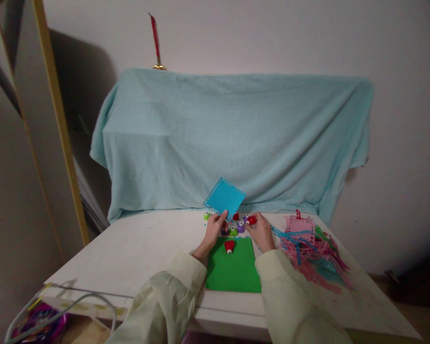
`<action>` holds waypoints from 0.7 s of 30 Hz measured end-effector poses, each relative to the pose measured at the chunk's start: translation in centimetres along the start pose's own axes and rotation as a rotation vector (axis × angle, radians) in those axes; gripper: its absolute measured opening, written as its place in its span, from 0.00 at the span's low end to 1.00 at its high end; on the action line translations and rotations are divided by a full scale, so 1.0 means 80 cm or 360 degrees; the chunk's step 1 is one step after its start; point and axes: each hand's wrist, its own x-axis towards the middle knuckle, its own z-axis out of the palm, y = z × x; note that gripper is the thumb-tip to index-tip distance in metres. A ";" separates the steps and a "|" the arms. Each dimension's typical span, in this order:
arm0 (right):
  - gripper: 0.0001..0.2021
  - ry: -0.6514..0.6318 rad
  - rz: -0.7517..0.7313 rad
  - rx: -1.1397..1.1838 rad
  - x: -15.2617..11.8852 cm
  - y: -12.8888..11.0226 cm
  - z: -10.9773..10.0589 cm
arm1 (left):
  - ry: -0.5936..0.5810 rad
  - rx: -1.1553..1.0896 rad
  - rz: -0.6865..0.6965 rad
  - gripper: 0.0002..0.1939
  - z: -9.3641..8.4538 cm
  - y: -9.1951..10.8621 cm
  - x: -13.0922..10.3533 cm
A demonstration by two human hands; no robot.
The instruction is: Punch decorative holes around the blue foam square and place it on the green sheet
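Observation:
My left hand (216,230) pinches the lower corner of a blue paper square (225,196) with small holes along its edges, raised above the table. Closed around a small red punch (251,220) is my right hand (261,231), to the right of the paper. Between the hands stand several small punches with eye shapes, among them a purple one (240,227) and a green one (233,231). Another red punch (229,246) lies on the green paper (232,272) in front of me. A light green punch (207,216) is behind my left hand.
Pink, blue and green punched paper scraps (308,243) are heaped on the right of the white table (129,253). A light blue cloth (229,129) hangs behind it. Cables (93,295) and a purple item (43,322) are at the lower left.

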 end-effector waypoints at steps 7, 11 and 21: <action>0.17 0.0211 0.0652 0.1518 0.009 -0.018 -0.008 | -0.0019 -0.0249 -0.0065 0.25 0.002 -0.009 0.004; 0.14 0.0055 0.0857 0.2059 0.012 -0.022 -0.013 | -0.0074 -0.0395 -0.0102 0.21 0.005 -0.013 0.003; 0.10 -0.0091 0.1047 0.2293 0.016 -0.013 -0.013 | -0.0128 -0.0350 -0.0115 0.21 0.004 -0.010 0.003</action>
